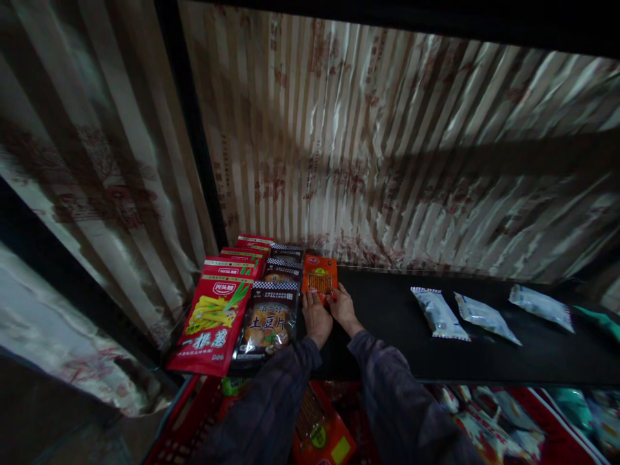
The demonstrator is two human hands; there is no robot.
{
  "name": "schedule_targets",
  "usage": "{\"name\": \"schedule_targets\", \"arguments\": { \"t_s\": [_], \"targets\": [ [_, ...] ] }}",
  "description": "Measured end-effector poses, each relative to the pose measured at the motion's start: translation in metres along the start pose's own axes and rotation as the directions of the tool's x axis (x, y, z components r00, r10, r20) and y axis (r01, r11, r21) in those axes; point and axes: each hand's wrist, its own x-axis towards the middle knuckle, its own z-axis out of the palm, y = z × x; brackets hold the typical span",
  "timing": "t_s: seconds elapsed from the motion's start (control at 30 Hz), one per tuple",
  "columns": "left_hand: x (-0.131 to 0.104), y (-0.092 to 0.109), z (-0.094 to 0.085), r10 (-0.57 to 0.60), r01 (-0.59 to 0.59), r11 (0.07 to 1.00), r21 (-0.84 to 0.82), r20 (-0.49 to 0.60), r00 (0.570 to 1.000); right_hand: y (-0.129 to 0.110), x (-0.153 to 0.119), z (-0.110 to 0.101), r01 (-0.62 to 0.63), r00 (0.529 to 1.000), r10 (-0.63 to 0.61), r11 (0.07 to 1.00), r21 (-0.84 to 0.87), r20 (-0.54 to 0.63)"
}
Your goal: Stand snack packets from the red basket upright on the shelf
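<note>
Both my hands reach onto a black shelf [387,323]. My left hand [316,318] and my right hand [343,309] rest side by side, fingertips on the near edge of an orange snack packet [320,274] lying flat at the back of the shelf. Left of it lie a row of dark potato-chip packets [268,320] and a row of red packets with yellow sticks printed on them [213,320], each row overlapping front to back. Whether the fingers grip the orange packet or only touch it is unclear.
Three white-blue packets [440,313] [484,316] [541,307] lie apart on the shelf's right half, with a green one [603,321] at the far right. A striped curtain [387,148] hangs behind. Below me stands a red basket [188,433] with more snack packs [322,429].
</note>
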Motion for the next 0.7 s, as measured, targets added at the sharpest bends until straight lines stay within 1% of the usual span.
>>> {"name": "schedule_targets", "arguments": {
  "t_s": [0.1,0.23,0.37,0.47,0.6,0.67,0.7],
  "targets": [
    [0.000,0.002,-0.003,-0.015,0.014,1.000,0.023,0.028,1.000,-0.001,0.001,0.000,-0.022,1.000,0.022,1.000,-0.003,0.010],
    [-0.002,0.003,-0.003,-0.018,0.017,0.999,0.035,0.036,0.999,0.002,0.003,0.001,-0.011,1.000,0.011,0.999,0.038,0.003],
    [-0.003,0.001,0.001,0.017,-0.017,1.000,0.014,-0.002,1.000,0.004,0.001,0.005,0.004,1.000,-0.003,0.998,0.064,-0.013],
    [-0.001,-0.003,0.006,0.047,-0.048,0.998,-0.034,-0.041,0.998,0.001,-0.002,0.004,0.003,0.999,0.000,0.998,0.066,-0.035],
    [0.000,-0.007,0.007,0.057,-0.063,0.994,-0.093,-0.063,0.996,-0.011,-0.009,-0.006,0.005,0.999,-0.004,0.999,0.032,-0.042],
    [-0.003,-0.007,0.004,0.061,-0.065,0.994,-0.093,-0.043,0.997,-0.020,-0.016,-0.015,0.028,0.999,-0.028,0.999,0.024,-0.039],
    [-0.006,-0.006,0.001,0.064,-0.065,0.994,-0.087,-0.016,0.998,-0.025,-0.021,-0.021,0.045,0.999,-0.043,0.998,0.034,-0.033]
  ]
}}
